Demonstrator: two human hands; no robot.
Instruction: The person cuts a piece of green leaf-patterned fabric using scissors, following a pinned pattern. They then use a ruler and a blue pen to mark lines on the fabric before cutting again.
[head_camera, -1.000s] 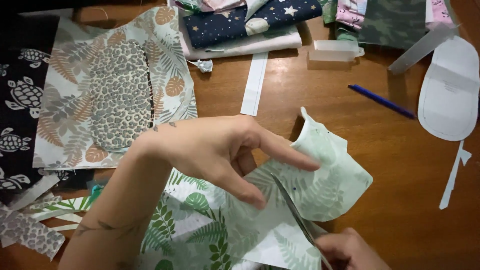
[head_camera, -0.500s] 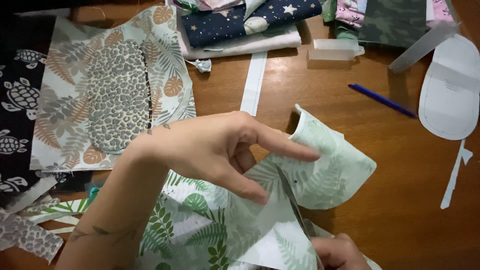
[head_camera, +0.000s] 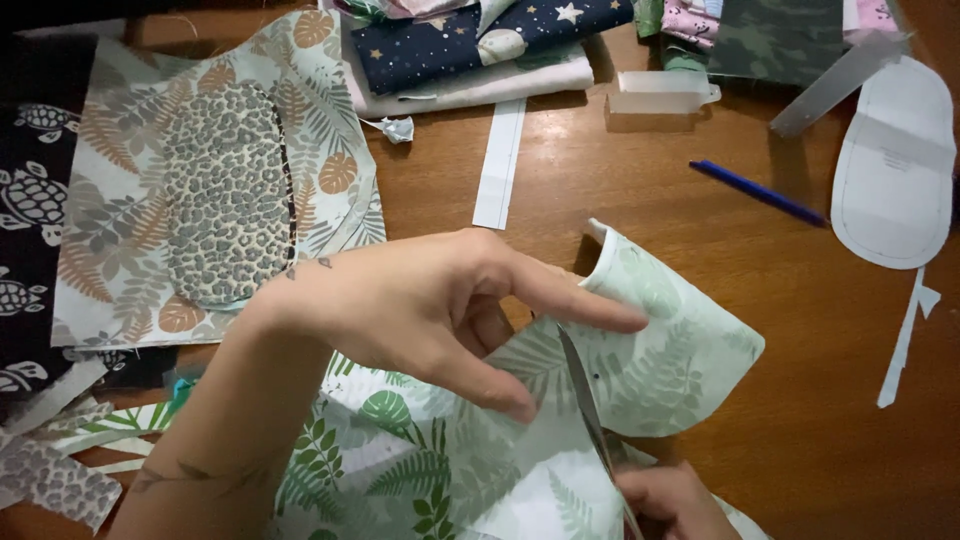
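My left hand (head_camera: 430, 310) pinches a piece of pale green leaf-print fabric (head_camera: 660, 350), thumb and forefinger on its curled, rounded flap. My right hand (head_camera: 670, 500) sits at the bottom edge and grips a pair of scissors (head_camera: 585, 395), whose blades point up into the fabric just right of my left thumb. The fabric spreads down to the bottom edge, showing darker green leaves on its lower left part.
On the wooden table (head_camera: 640, 200) lie a leopard-print patch on leaf fabric (head_camera: 225, 190), black turtle-print cloth (head_camera: 30, 200), stacked folded fabrics (head_camera: 480, 45), a blue pen (head_camera: 760, 193), a white paper pattern (head_camera: 895, 165), a paper strip (head_camera: 500, 165) and fabric scraps (head_camera: 60, 470).
The scissors' blades have moved up further into the green fabric. My left hand has shifted slightly while keeping its pinch on the flap.
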